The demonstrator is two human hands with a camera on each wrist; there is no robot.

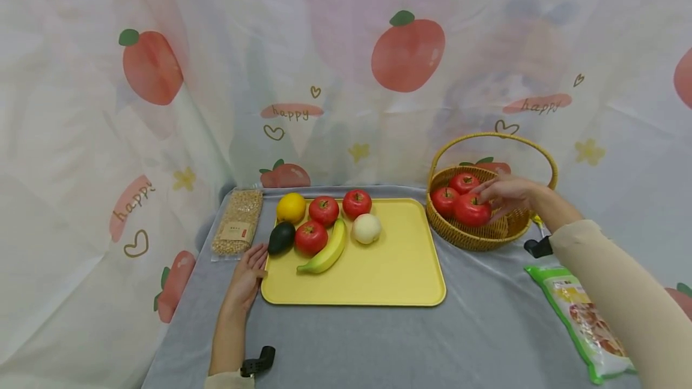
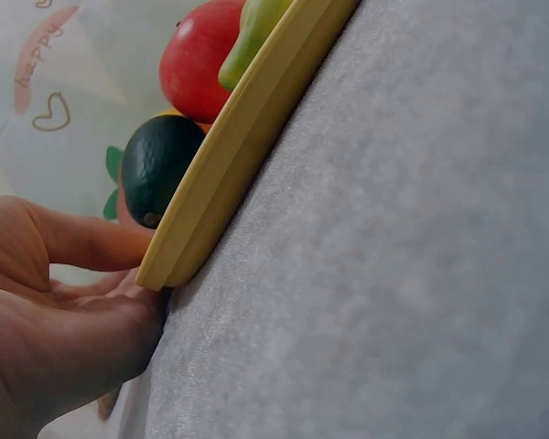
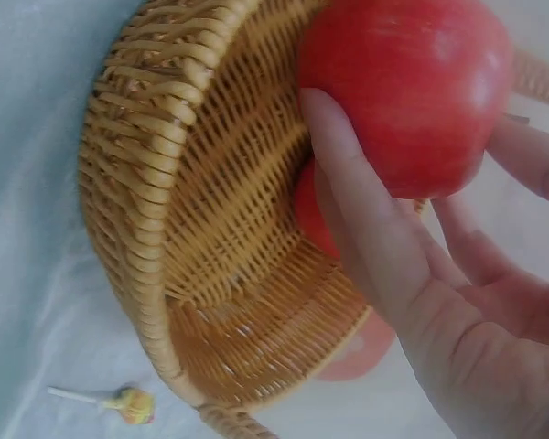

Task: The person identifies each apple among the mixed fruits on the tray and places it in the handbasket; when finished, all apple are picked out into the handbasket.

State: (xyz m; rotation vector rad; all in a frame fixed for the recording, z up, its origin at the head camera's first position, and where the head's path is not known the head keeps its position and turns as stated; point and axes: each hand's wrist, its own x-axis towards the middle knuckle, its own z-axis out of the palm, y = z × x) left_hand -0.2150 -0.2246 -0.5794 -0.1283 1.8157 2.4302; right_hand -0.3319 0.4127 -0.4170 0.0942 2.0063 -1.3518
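My right hand (image 1: 507, 192) grips a red apple (image 1: 473, 212) inside the wicker basket (image 1: 465, 240); in the right wrist view, thumb and fingers curl round this apple (image 3: 407, 96). Two more red apples lie behind it, one (image 1: 446, 201) at the left and one (image 1: 464, 182) at the back. At the left edge of the yellow tray (image 1: 400, 281), my left hand (image 1: 247, 278) pinches the rim, as the left wrist view shows. Beside those fingers sits a dark green avocado (image 1: 282, 238). The tray also bears a banana (image 1: 327, 251), a yellow fruit (image 1: 291, 208), several red apples (image 1: 311, 238) and a whitish round fruit (image 1: 367, 229).
Left of the tray lies a clear bag of pale beans or grains (image 1: 239, 221). A green-edged package (image 1: 584, 323) is partly under the right forearm. Near the basket is a lollipop (image 3: 133, 404). A printed curtain (image 1: 346, 77) hangs behind the grey cloth (image 1: 346, 347).
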